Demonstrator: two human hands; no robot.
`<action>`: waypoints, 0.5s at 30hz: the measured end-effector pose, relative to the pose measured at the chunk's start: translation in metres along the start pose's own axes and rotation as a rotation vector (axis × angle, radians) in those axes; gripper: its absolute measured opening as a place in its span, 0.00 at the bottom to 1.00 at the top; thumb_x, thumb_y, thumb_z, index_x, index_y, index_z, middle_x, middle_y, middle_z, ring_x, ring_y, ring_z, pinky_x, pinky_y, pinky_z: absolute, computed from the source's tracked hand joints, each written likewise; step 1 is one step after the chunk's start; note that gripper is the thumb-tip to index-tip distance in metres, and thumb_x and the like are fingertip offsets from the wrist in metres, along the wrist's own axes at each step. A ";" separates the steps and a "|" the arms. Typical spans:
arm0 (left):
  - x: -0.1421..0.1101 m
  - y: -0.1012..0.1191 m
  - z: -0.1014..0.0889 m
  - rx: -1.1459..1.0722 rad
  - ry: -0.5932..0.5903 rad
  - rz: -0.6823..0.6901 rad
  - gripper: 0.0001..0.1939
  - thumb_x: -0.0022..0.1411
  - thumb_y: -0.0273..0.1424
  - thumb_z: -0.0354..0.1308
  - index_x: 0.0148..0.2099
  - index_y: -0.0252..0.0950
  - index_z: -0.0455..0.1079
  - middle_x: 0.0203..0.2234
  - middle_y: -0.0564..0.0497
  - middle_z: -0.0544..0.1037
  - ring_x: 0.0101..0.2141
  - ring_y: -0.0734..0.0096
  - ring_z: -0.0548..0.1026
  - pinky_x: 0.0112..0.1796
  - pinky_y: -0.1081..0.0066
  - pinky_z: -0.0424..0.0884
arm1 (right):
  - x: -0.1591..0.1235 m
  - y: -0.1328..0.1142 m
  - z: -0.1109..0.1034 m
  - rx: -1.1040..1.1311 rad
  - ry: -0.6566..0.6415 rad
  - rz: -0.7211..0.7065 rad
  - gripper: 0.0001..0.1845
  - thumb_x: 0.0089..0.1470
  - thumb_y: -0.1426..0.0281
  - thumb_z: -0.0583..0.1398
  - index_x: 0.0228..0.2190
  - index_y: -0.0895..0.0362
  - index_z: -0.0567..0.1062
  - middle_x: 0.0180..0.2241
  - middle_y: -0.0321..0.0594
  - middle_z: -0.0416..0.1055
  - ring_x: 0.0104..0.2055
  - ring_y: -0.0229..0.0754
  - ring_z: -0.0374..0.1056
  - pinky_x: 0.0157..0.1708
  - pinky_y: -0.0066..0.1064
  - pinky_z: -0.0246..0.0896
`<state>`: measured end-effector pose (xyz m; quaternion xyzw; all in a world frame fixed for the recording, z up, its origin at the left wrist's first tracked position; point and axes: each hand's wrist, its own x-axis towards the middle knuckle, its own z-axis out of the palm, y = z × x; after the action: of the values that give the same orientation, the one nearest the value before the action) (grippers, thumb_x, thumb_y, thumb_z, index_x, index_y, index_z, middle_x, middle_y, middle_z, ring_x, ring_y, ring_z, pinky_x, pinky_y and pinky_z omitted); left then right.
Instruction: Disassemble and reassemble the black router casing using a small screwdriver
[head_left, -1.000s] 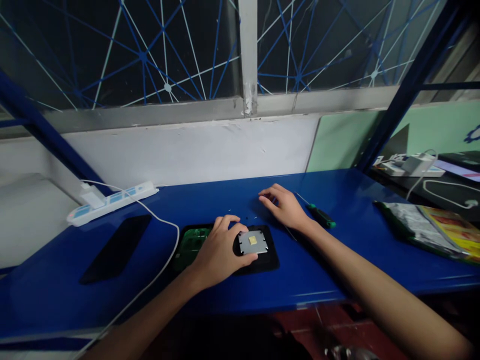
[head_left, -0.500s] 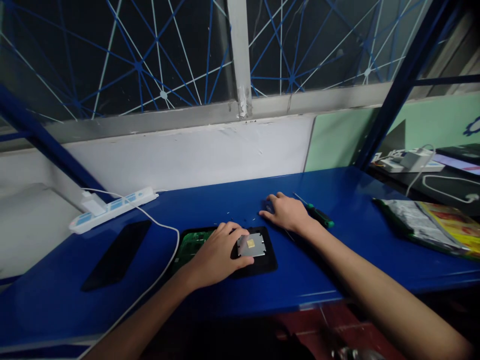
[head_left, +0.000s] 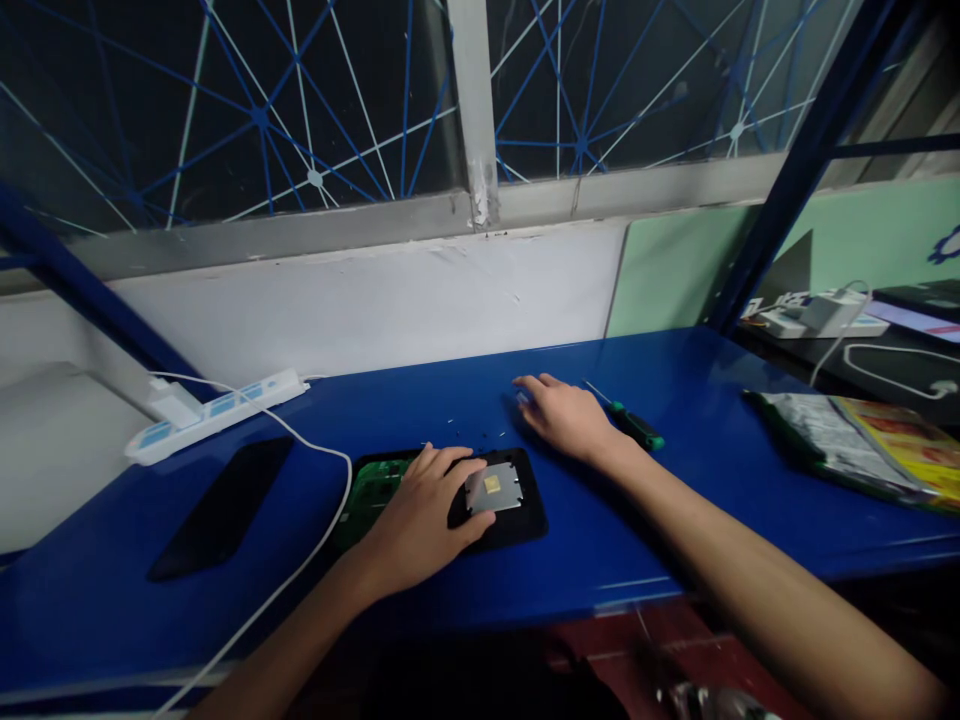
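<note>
Green board bared, a black device lies open at six o'clock, plate inside, small parts loose beyond, left hand spread over it, right hand curled, grip unclear, screwdriver unused at four o'clock.

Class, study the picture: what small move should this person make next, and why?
Perhaps the right hand should shift toward the tiny bits lying on the glossy blue table. They lie just beyond the flat black device with its green circuit board and silver metal plate; the left hand covers part of that device, so the nearby right seems better placed to reach them.
</note>
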<state>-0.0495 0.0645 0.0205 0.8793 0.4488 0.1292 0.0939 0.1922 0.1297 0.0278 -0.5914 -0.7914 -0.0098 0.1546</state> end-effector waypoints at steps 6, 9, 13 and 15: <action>-0.003 0.001 0.008 0.047 0.067 0.007 0.22 0.65 0.41 0.59 0.59 0.41 0.66 0.58 0.46 0.71 0.60 0.51 0.67 0.65 0.43 0.52 | 0.003 -0.001 -0.003 0.563 0.476 -0.054 0.22 0.64 0.61 0.56 0.58 0.53 0.66 0.42 0.43 0.73 0.31 0.38 0.73 0.38 0.34 0.69; -0.003 0.005 0.009 0.043 0.092 0.012 0.22 0.66 0.41 0.58 0.59 0.41 0.66 0.58 0.46 0.72 0.59 0.52 0.68 0.65 0.43 0.52 | 0.003 -0.004 -0.001 0.789 0.531 -0.017 0.21 0.61 0.61 0.60 0.54 0.51 0.67 0.39 0.40 0.73 0.31 0.38 0.75 0.36 0.33 0.70; -0.003 0.007 0.007 0.032 0.080 0.008 0.23 0.66 0.41 0.58 0.61 0.40 0.65 0.58 0.45 0.72 0.60 0.52 0.68 0.65 0.42 0.52 | 0.002 -0.010 0.005 0.874 0.493 0.043 0.20 0.58 0.61 0.62 0.50 0.52 0.66 0.39 0.41 0.74 0.34 0.41 0.77 0.36 0.33 0.71; -0.003 0.008 0.007 0.033 0.080 0.011 0.23 0.66 0.40 0.58 0.60 0.40 0.65 0.58 0.45 0.72 0.59 0.52 0.68 0.65 0.42 0.51 | 0.002 -0.013 0.009 0.889 0.473 0.045 0.20 0.57 0.60 0.62 0.49 0.53 0.66 0.39 0.41 0.74 0.33 0.41 0.77 0.36 0.34 0.71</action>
<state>-0.0432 0.0571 0.0154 0.8773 0.4493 0.1574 0.0608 0.1778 0.1292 0.0218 -0.4667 -0.6494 0.1978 0.5668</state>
